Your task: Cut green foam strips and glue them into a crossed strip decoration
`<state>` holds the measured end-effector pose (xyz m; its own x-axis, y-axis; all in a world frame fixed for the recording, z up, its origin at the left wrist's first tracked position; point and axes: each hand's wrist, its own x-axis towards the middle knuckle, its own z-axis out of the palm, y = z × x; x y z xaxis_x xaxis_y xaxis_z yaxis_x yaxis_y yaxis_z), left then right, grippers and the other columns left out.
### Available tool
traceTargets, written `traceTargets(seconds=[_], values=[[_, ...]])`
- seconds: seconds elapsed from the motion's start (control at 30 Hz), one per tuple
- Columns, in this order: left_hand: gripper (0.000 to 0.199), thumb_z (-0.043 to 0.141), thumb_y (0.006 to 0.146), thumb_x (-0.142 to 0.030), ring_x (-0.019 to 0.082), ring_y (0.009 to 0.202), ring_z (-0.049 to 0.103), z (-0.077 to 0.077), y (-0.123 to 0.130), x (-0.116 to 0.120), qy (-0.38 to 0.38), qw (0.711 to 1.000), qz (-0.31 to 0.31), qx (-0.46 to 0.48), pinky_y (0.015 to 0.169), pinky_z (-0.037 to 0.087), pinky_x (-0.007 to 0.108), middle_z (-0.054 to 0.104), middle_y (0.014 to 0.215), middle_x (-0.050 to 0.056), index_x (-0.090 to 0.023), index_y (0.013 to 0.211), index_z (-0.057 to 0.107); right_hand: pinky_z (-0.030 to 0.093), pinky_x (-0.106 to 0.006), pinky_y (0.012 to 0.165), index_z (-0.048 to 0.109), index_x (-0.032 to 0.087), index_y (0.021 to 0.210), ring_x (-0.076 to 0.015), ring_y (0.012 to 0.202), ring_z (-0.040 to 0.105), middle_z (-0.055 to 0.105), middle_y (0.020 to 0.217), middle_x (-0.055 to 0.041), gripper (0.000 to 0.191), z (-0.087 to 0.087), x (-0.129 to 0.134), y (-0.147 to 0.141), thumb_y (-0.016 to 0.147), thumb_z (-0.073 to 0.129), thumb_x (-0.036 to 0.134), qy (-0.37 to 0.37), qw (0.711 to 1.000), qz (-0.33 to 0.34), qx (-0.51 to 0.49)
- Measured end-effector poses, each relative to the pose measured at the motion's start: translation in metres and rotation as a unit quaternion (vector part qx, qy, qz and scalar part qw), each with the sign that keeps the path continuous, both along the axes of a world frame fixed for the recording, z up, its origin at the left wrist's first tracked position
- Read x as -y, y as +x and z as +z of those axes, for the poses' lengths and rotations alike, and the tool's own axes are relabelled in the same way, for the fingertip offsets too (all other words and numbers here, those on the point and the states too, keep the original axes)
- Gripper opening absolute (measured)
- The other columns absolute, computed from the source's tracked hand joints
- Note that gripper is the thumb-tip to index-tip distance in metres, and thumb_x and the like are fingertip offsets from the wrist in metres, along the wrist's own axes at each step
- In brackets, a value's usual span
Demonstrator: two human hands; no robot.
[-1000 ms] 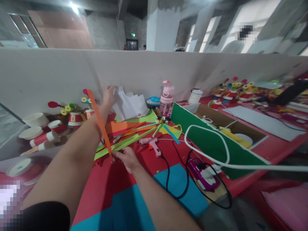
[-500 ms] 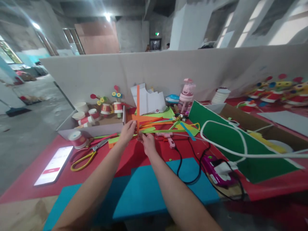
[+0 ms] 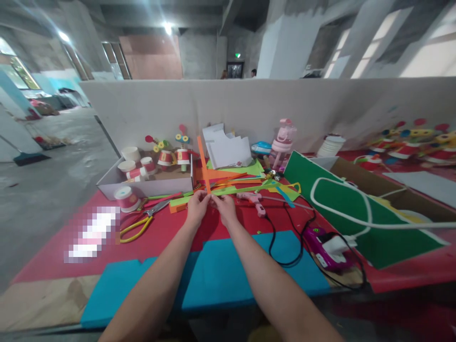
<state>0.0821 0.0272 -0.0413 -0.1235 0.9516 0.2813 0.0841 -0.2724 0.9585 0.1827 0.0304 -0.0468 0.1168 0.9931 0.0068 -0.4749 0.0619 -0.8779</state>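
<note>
My left hand and my right hand meet above the red table cover, fingertips pinched together. Between them stands an orange paper strip, its upper part leaning slightly left. A long green paper strip runs rightward from the fingertips; whether it is joined to the orange one is hidden. Just right of my right hand lies a pink glue gun. Beyond the hands is a pile of coloured paper, with orange sheet and green sheet showing.
Scissors with yellow and red handles lie to the left, beside a paper cup. A shallow box holds cups and cup figures. At right are a purple power strip, black cables and a green-sided box. Blue sheets cover the near edge.
My hands have come closer together at the base of the orange strip. The strip now leans left instead of standing straight. The whole view has shifted slightly.
</note>
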Motion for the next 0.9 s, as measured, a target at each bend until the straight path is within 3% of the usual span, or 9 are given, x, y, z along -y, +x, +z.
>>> traceTargets(seconds=[0.17,0.9], values=[[0.025,0.064,0.071,-0.04,0.01,0.052,0.05,-0.0033,-0.0035,-0.003,-0.048,0.997,-0.042,0.049,0.052,0.038,0.022,0.055,0.057,-0.003,-0.017,0.069,0.055,0.051,-0.028,0.062,0.065,0.015,0.063,-0.0118,0.052,0.057,0.063,0.055,0.0014,0.023,0.0011,0.0005,0.0015,0.054,0.075,0.033,-0.011,1.0,0.009,0.003],[0.021,0.065,0.069,-0.035,0.01,0.051,0.05,-0.008,-0.0037,-0.0053,-0.035,0.998,-0.025,0.049,0.052,0.038,0.021,0.055,0.056,-0.004,-0.018,0.067,0.052,0.052,-0.027,0.061,0.068,0.014,0.068,-0.0112,0.053,0.057,0.065,0.058,0.0005,0.025,-0.0047,-0.001,0.002,0.056,0.075,0.035,0.011,0.997,-0.01,0.073]])
